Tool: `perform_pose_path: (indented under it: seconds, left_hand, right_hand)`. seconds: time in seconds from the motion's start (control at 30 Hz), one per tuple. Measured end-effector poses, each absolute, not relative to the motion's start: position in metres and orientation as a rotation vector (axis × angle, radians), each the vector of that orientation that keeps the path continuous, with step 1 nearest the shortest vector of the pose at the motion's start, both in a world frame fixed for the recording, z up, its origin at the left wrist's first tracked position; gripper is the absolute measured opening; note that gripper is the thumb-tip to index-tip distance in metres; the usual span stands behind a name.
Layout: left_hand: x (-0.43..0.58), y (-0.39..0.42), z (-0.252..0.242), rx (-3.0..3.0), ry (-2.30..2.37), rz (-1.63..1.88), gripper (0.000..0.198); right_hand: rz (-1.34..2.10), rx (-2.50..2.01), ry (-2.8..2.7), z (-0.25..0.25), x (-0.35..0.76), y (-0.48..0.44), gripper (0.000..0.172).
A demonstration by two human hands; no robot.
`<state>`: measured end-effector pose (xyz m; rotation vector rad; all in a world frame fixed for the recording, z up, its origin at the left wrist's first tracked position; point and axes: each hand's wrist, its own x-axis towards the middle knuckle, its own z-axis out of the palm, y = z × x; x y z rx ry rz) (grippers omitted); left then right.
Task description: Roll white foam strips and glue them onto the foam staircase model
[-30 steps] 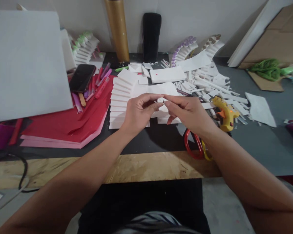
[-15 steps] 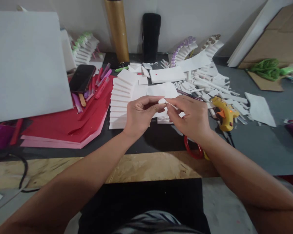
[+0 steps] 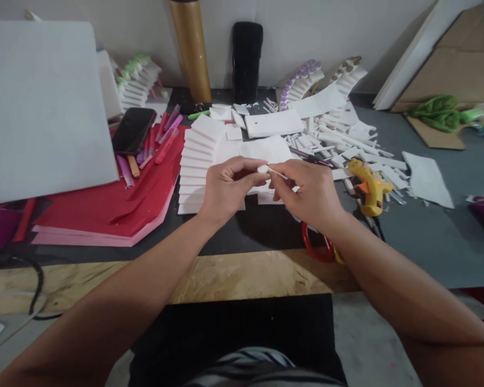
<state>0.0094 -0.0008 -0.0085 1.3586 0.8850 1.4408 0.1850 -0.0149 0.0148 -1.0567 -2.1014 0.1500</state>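
My left hand (image 3: 225,187) and my right hand (image 3: 311,189) meet above the middle of the desk. Between them is a white strip (image 3: 263,169) with a small rounded, rolled end. The left thumb and index finger pinch the rolled end; the right fingertips pinch the thin tail beside it. Whether it is paper or thin foam I cannot tell. Under and left of the hands lies a fanned, stepped white piece (image 3: 193,174), like a small curved staircase. White sheets (image 3: 266,148) lie behind the fingers, partly hidden by them.
A yellow glue gun (image 3: 369,188) and red-handled scissors (image 3: 317,248) lie right. White scraps (image 3: 339,137) pile behind them. At left are red sheets (image 3: 100,209), a phone (image 3: 134,130) and markers (image 3: 167,134). Small stair models (image 3: 300,83) stand at the back.
Both hands stay joined on the white strip, with slight finger movement at the rolled end. The whole view has shifted a little.
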Motion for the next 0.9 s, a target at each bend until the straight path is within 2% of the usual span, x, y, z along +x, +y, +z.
perform_pose_path:
  seconds: [0.13,0.27,0.37,0.43,0.5,0.63,0.77,0.9]
  left_hand:
    - [0.011,-0.001,-0.01,1.387,0.93,1.435,0.018]
    - [0.009,0.001,-0.01,1.382,0.9,1.382,0.023]
    - [0.008,0.002,-0.008,1.387,0.88,1.382,0.019]
    - [0.006,0.004,-0.008,1.417,0.878,1.397,0.015]
    - [0.005,0.005,-0.008,1.441,0.862,1.409,0.014]
    - [0.004,0.008,-0.008,1.481,0.831,1.442,0.016]
    - [0.003,0.008,-0.008,1.531,0.872,1.446,0.016]
    - [0.003,0.008,-0.009,1.51,0.891,1.424,0.021]
  right_hand:
    - [0.165,-1.163,-2.084,0.014,0.184,-0.017,0.022]
    - [0.085,-1.068,-2.15,0.012,0.185,-0.016,0.025]
    - [0.154,-1.066,-2.157,0.014,0.186,-0.015,0.026]
    - [0.404,-1.12,-2.076,0.018,0.185,-0.016,0.022]
    - [0.804,-1.152,-1.897,0.024,0.184,-0.015,0.022]
    - [1.4,-1.123,-1.427,0.033,0.186,-0.011,0.036]
    - [1.622,-1.087,-1.268,0.033,0.188,-0.009,0.026]
    - [1.591,-1.074,-1.274,0.03,0.186,-0.011,0.021]
